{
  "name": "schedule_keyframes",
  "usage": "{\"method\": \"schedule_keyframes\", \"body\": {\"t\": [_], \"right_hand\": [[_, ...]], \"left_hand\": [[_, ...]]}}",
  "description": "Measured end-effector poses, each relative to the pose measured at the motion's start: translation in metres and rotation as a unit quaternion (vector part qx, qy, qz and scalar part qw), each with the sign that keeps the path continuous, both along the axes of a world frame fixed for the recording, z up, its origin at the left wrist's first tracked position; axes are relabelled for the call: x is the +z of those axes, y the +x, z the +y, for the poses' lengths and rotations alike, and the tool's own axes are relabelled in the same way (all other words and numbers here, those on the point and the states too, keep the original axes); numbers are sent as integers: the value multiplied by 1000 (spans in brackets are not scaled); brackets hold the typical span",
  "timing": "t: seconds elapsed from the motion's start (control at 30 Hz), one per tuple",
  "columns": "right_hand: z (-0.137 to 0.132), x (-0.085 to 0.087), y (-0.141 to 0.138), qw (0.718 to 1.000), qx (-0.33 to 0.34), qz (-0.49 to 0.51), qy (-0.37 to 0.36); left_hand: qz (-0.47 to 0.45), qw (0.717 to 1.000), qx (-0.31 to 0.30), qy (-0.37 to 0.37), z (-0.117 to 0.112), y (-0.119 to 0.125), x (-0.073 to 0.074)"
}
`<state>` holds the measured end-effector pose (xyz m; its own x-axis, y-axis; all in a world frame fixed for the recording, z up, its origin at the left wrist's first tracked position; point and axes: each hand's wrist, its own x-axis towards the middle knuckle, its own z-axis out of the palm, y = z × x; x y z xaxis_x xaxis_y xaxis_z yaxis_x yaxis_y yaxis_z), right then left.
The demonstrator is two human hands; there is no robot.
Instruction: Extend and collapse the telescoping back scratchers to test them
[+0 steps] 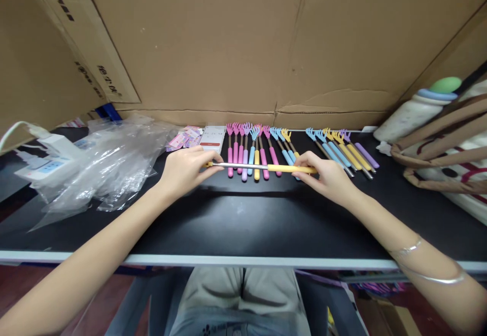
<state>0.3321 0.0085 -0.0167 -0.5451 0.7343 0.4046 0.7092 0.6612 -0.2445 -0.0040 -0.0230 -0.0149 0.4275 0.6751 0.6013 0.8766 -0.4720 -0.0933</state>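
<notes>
Level above the black table, a yellow back scratcher [281, 168] with a bare metal rod is stretched between both hands. My left hand [187, 170] pinches its claw end, which the fingers mostly cover. At the other end, my right hand [323, 176] grips the yellow handle between thumb and fingers. Behind it lies a row of pink, purple, blue and yellow back scratchers [241, 156], claws toward the cardboard. A second group of blue, yellow and purple back scratchers [340, 150] lies slanted beyond my right hand.
Clear plastic bags [117, 158] are heaped at the left, beside a white power strip [49, 166] with a plugged charger. A phone [212, 139] and pink cards [185, 138] lie at the back. A white bottle [416, 110] and a bag [449, 158] stand right. Cardboard [228, 41] walls the back.
</notes>
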Motion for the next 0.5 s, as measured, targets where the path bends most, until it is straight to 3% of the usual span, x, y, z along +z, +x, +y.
{"method": "schedule_keyframes", "body": {"t": [0.2,0.5], "right_hand": [[0,0,-6,993,3,116,-24],[4,-6,-8,973,0,194,-122]], "left_hand": [[-13,1000,0,15,-1,2,-1],[-5,1000,-1,27,-4,0,-1]]}}
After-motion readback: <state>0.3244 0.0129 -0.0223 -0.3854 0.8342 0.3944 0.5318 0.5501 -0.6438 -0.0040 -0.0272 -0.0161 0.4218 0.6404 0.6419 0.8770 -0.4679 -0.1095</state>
